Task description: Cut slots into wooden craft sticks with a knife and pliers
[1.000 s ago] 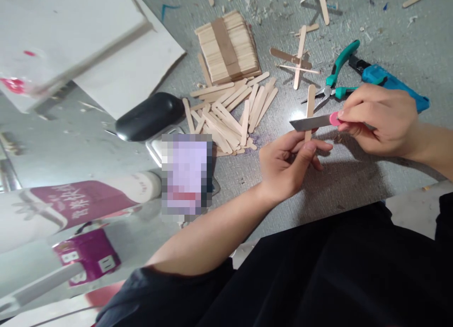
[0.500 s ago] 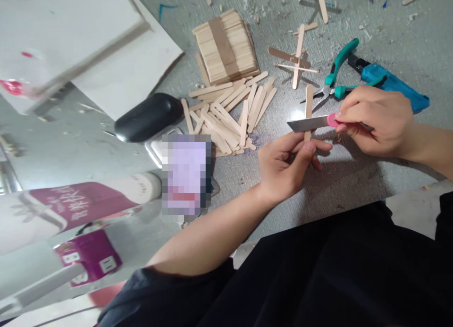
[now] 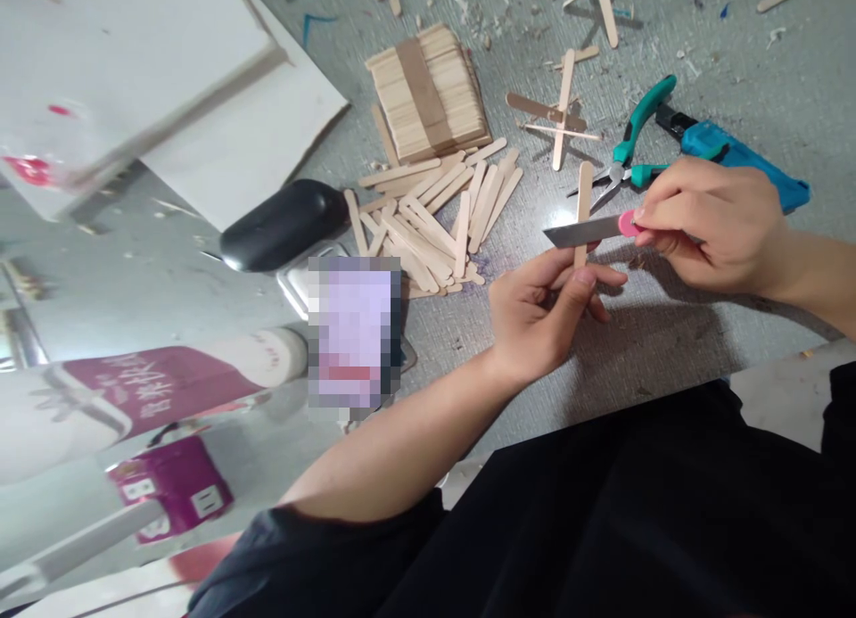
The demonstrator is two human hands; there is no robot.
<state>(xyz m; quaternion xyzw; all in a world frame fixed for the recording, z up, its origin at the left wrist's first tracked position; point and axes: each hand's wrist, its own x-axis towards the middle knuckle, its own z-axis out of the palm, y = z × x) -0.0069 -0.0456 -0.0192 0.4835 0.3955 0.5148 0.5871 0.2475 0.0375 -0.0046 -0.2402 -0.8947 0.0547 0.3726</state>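
Note:
Between thumb and fingers, my left hand (image 3: 541, 310) pinches the lower end of a wooden craft stick (image 3: 584, 190), which stands up from the grip. My right hand (image 3: 712, 226) is closed around the pink handle of a utility knife (image 3: 588, 232). Its blade lies across the stick just above my left fingertips, pointing left. Most of the handle is hidden in my palm. Beyond my right hand lie pliers (image 3: 625, 150) with green grips and a blue cutter-like tool (image 3: 749, 159). A figure of crossed sticks (image 3: 563, 110) lies on the table farther back.
Loose craft sticks (image 3: 428, 226) are heaped left of my hands, below a banded bundle of sticks (image 3: 428, 92). Nearby are a black case (image 3: 284, 226), a blurred-out phone (image 3: 354, 333), a bottle (image 3: 180, 386) and a purple power-socket cube (image 3: 170, 489). Scraps litter the table (image 3: 455, 359).
Almost nothing differs. Both hands, the stick and the knife keep nearly the same places, and the view has shifted very slightly.

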